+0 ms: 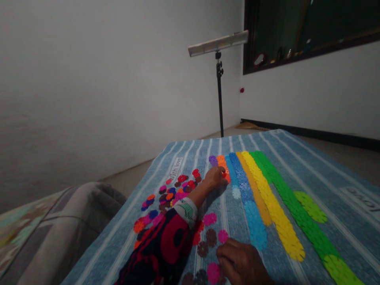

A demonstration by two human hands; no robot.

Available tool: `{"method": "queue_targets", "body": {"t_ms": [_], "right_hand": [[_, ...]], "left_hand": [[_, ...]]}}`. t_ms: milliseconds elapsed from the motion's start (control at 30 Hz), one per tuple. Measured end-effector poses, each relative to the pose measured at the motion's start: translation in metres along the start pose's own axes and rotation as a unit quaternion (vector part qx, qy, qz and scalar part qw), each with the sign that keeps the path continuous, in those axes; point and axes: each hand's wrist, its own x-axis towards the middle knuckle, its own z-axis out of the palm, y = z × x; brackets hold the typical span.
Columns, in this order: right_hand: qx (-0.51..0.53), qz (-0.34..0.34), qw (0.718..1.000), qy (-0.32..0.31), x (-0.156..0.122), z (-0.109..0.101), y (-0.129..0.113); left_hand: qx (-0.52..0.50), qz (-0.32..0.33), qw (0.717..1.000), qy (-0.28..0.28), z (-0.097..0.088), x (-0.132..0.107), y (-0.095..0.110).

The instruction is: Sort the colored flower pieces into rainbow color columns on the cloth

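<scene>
My left hand [214, 179] reaches forward over the striped cloth, its fingers closed on an orange notched disc at the near end of a row of orange discs [221, 160]. A short purple row [213, 160] lies left of it; a light blue row [232, 170] lies to the right. Nearer to me, my right hand [242, 261] rests low with fingers curled; whatever they hold, if anything, is hidden. Beside its fingertips are a pink disc [223, 236] and a brown disc [211, 237]. My left sleeve covers part of the loose discs.
Overlapping rows of blue [244, 186], yellow [279, 213] and green discs [299, 213] run along the cloth [335, 206]. Mixed loose discs [181, 186] lie scattered on the left. Beyond the table stands a light panel [218, 44] on a black stand [220, 99]. Grey fabric [86, 213] drapes at left.
</scene>
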Motion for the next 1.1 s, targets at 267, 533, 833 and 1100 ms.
{"method": "queue_targets", "body": {"t_ms": [267, 533, 833, 1100], "right_hand": [[0.005, 0.014, 0.999, -0.051, -0.002, -0.006, -0.001], [-0.001, -0.001, 0.995, -0.096, -0.004, -0.016, -0.004], [-0.004, -0.005, 0.996, -0.086, -0.004, -0.022, -0.008], [-0.004, 0.018, 0.995, -0.100, -0.004, -0.027, -0.009]], "left_hand": [[0.003, -0.066, 0.997, 0.029, 0.016, -0.015, 0.009], [-0.027, -0.054, 0.997, 0.046, 0.028, -0.018, 0.010], [-0.001, -0.042, 0.997, 0.060, 0.008, -0.054, -0.014], [0.062, -0.194, 0.977, 0.056, -0.055, -0.131, -0.095]]}}
